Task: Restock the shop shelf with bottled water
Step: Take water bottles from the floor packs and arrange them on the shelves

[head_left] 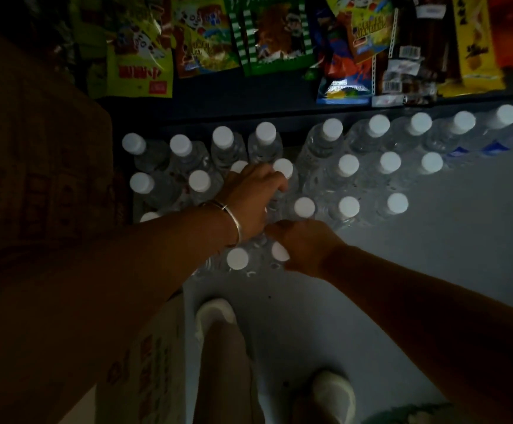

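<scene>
At the centre of the frame the left hand (250, 197) reaches down among the water bottles (348, 165), its fingers (275, 183) curled over the shoulder of one bottle just below a white cap (283, 168); a thin metal bangle (234, 220) circles the wrist. Just below and right of it, the right hand (302, 246) lies on the plastic of the nearest bottles, its fingers bent down into the wrapping beside another cap (279, 251), though the dim light hides whether they actually pinch anything. The bottles stand upright on the pale floor (432, 240) in close rows, caps touching shoulder to shoulder, running from the middle left to the upper right of the frame, with their back row tight against the dark edge of the shelf (249, 108). Bright snack packets (206, 35) hang across the top of the frame above that edge. A brown cardboard box (35, 163) walls in the left side, touching the leftmost bottles. Open floor spreads to the right and lower right of the bottles. Two pale shoes (215, 316) stand at the bottom centre, near the closest bottles.
</scene>
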Action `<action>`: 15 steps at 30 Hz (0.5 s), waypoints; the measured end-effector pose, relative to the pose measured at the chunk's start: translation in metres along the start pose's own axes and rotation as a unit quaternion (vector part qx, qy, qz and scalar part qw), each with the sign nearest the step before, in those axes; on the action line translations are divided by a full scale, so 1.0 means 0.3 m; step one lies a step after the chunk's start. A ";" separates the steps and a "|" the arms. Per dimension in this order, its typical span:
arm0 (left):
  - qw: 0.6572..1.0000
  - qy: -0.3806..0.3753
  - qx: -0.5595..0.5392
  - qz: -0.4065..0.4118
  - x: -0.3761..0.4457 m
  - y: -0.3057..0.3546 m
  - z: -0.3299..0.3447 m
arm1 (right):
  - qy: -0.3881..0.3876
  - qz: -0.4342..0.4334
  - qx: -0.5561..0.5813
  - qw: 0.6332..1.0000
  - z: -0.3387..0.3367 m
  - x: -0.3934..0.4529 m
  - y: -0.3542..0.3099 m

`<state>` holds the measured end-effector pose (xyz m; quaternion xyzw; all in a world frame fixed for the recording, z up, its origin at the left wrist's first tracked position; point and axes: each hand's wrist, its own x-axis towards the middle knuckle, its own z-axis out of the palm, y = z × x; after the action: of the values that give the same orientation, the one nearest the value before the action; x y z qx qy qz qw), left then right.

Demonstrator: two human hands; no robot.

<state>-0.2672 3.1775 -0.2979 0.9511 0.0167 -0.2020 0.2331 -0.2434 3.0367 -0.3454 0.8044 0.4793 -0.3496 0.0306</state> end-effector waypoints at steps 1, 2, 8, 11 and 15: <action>1.000 0.002 0.000 0.001 -0.003 -0.005 0.006 | 0.006 -0.002 0.002 1.000 0.003 0.002 -0.001; 1.000 0.003 0.001 0.002 -0.006 -0.011 0.009 | 0.009 -0.004 0.006 1.000 0.003 0.003 -0.002; 0.999 -0.034 0.023 0.003 -0.031 0.006 -0.059 | 0.016 -0.012 0.084 0.996 -0.104 -0.098 -0.026; 0.998 -0.053 0.020 0.007 -0.054 0.052 -0.168 | 0.023 -0.009 0.139 0.990 -0.246 -0.214 -0.044; 0.998 -0.060 0.037 0.000 -0.109 0.190 -0.407 | 0.057 -0.022 0.193 0.979 -0.515 -0.397 -0.082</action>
<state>-0.2441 3.1838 -0.1612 0.9453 -0.0051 -0.2589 0.1985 -0.2156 3.0200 -0.1514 0.8029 0.4213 -0.3901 -0.1605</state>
